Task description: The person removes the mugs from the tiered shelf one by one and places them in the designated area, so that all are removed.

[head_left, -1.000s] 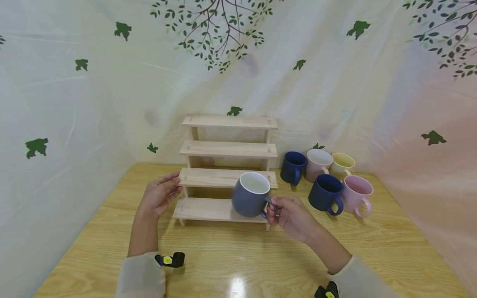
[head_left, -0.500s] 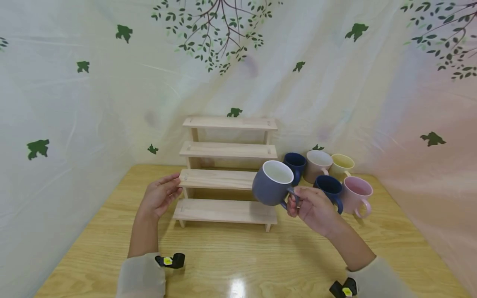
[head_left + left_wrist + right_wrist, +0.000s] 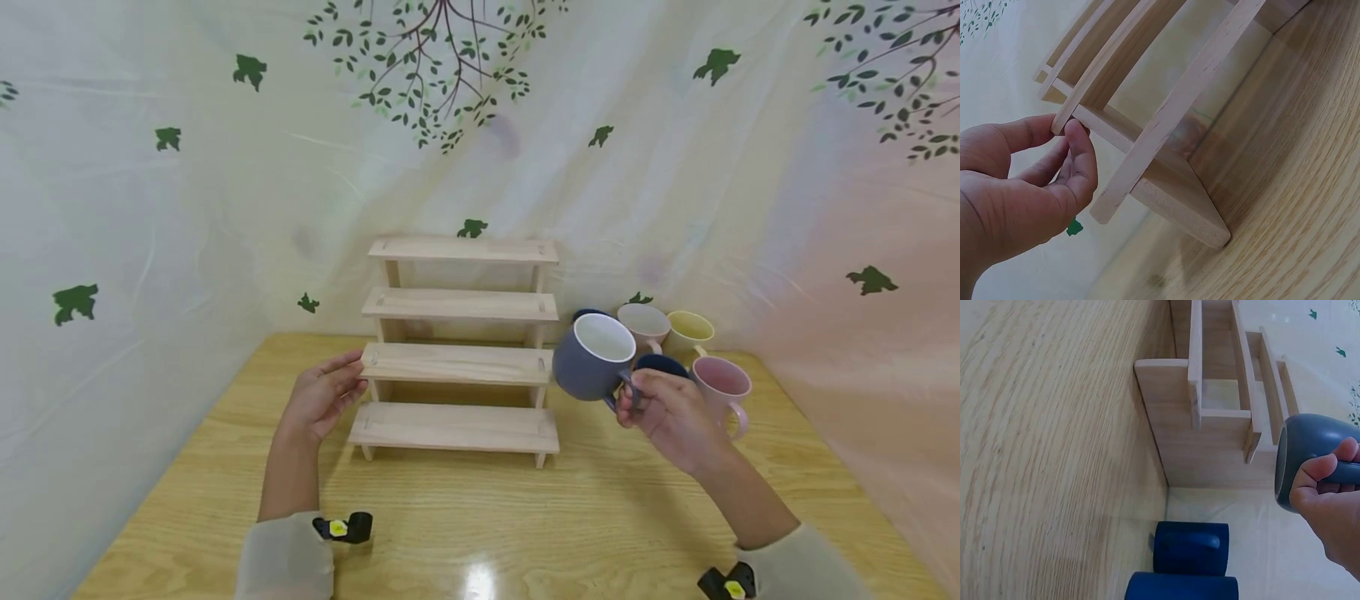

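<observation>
A four-step wooden shelf rack stands on the table with bare steps. My left hand pinches the left end of its second step from the bottom; in the left wrist view, thumb and fingertips close on that board's end. To the right of the rack, my right hand holds a grey-blue mug with a white inside by its handle. The mug hangs in the air, slightly tilted, in front of the other mugs. In the right wrist view the fingers curl round the handle.
Behind the held mug stand a dark blue mug, a pink mug, a pale pinkish mug and a yellow mug. Another dark blue mug is mostly hidden in the head view. A leaf-patterned curtain hangs behind.
My right hand has carried the grey-blue mug right and slightly up, from in front of the rack's lower steps to beside it. The left hand stays at the step's end.
</observation>
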The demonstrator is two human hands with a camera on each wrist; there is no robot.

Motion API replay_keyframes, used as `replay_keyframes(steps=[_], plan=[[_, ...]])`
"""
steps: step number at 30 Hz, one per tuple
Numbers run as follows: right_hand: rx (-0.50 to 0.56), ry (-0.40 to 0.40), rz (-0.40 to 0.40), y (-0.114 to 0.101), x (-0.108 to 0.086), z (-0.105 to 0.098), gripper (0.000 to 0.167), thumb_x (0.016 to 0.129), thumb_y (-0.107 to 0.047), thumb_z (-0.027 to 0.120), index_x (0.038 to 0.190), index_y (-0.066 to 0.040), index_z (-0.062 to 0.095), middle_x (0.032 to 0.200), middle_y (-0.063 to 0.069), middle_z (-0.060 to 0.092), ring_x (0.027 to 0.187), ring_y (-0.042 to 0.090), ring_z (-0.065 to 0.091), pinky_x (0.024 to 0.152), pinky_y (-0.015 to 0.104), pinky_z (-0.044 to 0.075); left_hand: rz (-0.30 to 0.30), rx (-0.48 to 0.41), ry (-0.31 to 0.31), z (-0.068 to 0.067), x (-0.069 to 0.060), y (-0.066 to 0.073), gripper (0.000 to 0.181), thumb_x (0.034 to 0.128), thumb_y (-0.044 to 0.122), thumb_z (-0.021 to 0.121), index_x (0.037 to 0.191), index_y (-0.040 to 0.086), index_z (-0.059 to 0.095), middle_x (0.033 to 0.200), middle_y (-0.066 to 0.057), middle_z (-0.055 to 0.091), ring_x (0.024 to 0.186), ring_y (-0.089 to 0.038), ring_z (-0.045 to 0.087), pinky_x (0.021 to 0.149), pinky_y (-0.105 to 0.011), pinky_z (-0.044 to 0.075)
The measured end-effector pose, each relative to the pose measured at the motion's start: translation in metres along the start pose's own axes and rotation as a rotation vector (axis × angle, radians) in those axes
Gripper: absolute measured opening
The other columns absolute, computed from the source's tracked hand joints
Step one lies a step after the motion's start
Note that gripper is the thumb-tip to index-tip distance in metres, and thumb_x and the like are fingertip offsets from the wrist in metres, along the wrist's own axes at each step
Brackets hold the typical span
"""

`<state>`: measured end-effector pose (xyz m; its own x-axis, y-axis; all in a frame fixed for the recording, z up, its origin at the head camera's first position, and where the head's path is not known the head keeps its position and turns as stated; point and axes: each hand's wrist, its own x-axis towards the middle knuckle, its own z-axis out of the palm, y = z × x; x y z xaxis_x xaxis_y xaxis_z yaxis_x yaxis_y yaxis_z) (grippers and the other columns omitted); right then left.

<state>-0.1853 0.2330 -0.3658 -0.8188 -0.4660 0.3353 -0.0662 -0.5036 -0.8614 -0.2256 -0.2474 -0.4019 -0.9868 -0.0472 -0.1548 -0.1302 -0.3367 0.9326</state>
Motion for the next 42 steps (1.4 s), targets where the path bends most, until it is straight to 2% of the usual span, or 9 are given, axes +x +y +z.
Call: replay_keyframes(steps=[7, 12, 20, 27, 37, 42], plan=[[-0.03, 0.077, -0.009, -0.003, -0.007, -0.011, 0.044, 0.109, 0.004, 0.028, 0.094, -0.003, 0.069, 0.085, 0.006, 0.068, 0.078, 0.017, 0.066, 0.072, 0.027, 0.057, 0.006, -0.011, -0.007, 0.0, 0.0, -0.001, 0.041, 0.1029, 0.006, 0.061, 0.142, -0.004, 0.054, 0.107, -0.002, 0.066, 0.09, -0.012, 0.065, 0.085, -0.023, 0.058], [-0.061, 0.147, 0.016, -0.004, -0.012, -0.015, 0.041, 0.109, 0.002, 0.033, 0.092, -0.002, 0.07, 0.085, 0.007, 0.067, 0.078, 0.018, 0.065, 0.072, 0.027, 0.057, 0.01, -0.019, -0.009, 0.0, 0.001, -0.001, 0.036, 0.1028, 0.005, 0.061, 0.138, -0.003, 0.058, 0.106, -0.002, 0.067, 0.089, -0.011, 0.065, 0.085, -0.022, 0.058], [-0.146, 0.296, 0.088, 0.001, -0.02, -0.023, 0.034, 0.108, 0.001, 0.042, 0.091, -0.003, 0.071, 0.083, 0.006, 0.069, 0.075, 0.017, 0.067, 0.068, 0.028, 0.057, 0.005, -0.027, -0.008, 0.0, 0.001, -0.001, 0.032, 0.1023, 0.005, 0.062, 0.134, -0.001, 0.061, 0.105, -0.002, 0.068, 0.089, -0.012, 0.065, 0.084, -0.022, 0.058], [-0.189, 0.309, 0.149, 0.013, -0.025, -0.03, 0.029, 0.109, -0.003, 0.045, 0.094, -0.006, 0.07, 0.085, 0.004, 0.069, 0.077, 0.014, 0.067, 0.068, 0.027, 0.057, 0.002, -0.045, -0.002, 0.0, 0.002, -0.002, 0.029, 0.1018, 0.004, 0.063, 0.13, 0.0, 0.064, 0.104, -0.003, 0.069, 0.089, -0.012, 0.066, 0.084, -0.022, 0.058], [-0.319, 0.461, 0.275, 0.031, -0.026, -0.033, 0.026, 0.108, -0.008, 0.047, 0.091, -0.004, 0.067, 0.082, 0.003, 0.064, 0.074, 0.013, 0.063, 0.067, 0.027, 0.056, 0.002, -0.036, 0.0, -0.001, 0.001, -0.002, 0.035, 0.1019, 0.004, 0.063, 0.136, -0.003, 0.06, 0.105, -0.002, 0.068, 0.09, -0.012, 0.066, 0.084, -0.023, 0.058], [-0.336, 0.486, 0.315, 0.04, -0.027, -0.035, 0.027, 0.108, -0.01, 0.047, 0.09, -0.005, 0.067, 0.082, 0.002, 0.063, 0.075, 0.013, 0.063, 0.066, 0.027, 0.056, 0.006, -0.038, -0.008, 0.0, 0.001, -0.002, 0.037, 0.102, 0.005, 0.063, 0.138, -0.003, 0.058, 0.106, -0.003, 0.068, 0.09, -0.012, 0.065, 0.084, -0.022, 0.058]])
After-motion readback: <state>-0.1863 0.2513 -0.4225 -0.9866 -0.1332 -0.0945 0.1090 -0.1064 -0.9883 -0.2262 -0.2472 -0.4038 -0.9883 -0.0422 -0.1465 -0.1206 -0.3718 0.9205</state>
